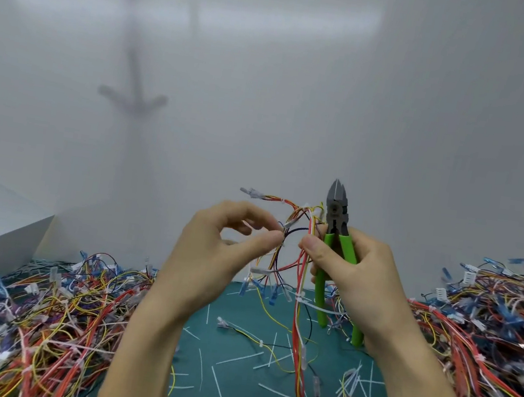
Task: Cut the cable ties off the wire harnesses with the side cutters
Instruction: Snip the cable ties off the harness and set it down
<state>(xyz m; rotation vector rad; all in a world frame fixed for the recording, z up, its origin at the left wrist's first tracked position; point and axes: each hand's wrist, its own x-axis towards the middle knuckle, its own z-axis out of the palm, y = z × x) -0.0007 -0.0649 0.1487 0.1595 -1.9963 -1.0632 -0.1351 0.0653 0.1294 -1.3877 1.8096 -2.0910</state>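
left hand (223, 250): thumb and forefinger are curled together and pinch thin wires of the wire harness (295, 236), just off its fingertips.
right hand (353, 278): wraps the green handles of the side cutters (335, 215), while thumb and forefinger also nip the harness's red and yellow strands.
cutters: the blades point up above the right hand, almost closed, on nothing.
harness: hangs in the air between the two hands, its tails trailing below the wrists.
still on: a white cable tie (302, 296) with a long tail sits on the strands below the right thumb, so this harness is judged unfinished.
done: many cut ties (231, 359) lie on the green mat (206, 298) under both forearms.
left: a pile (35, 318) lies outside the left arm and another pile (490, 314) beyond the right; which one is finished cannot be told.
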